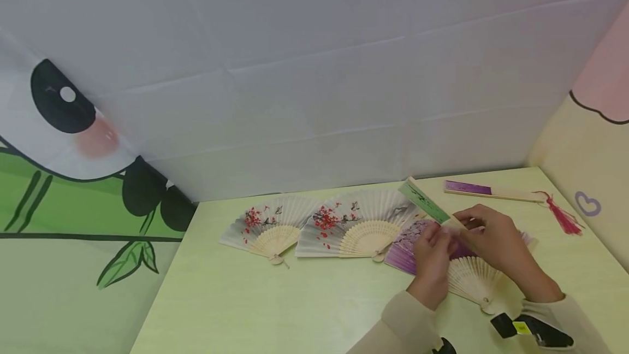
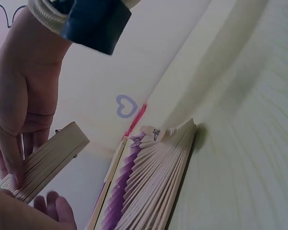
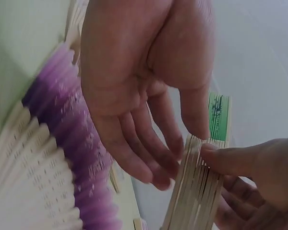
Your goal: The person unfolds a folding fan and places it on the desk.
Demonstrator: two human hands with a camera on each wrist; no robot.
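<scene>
A folded green fan point(image 1: 423, 201) with pale wooden ribs is up in front of me, tilted, its leaf end pointing to the upper left. My left hand point(image 1: 431, 258) holds it, the thumb pressed on the ribs, as the right wrist view shows. The right hand point(image 1: 496, 239) pinches the same fan from the other side, its thumb point(image 3: 196, 117) at the rib edge near the green leaf. Below both hands an open purple fan point(image 1: 403, 247) lies spread on the table, partly covered by them; its pleats point(image 3: 81, 124) show in the right wrist view.
Two open white fans point(image 1: 275, 225) with red blossoms lie side by side on the table point(image 1: 236, 310), left of the purple one. At the back right is a folded purple fan point(image 1: 467, 188) with a red tassel point(image 1: 564, 216). A white wall point(image 1: 314, 97) borders the table's far edge.
</scene>
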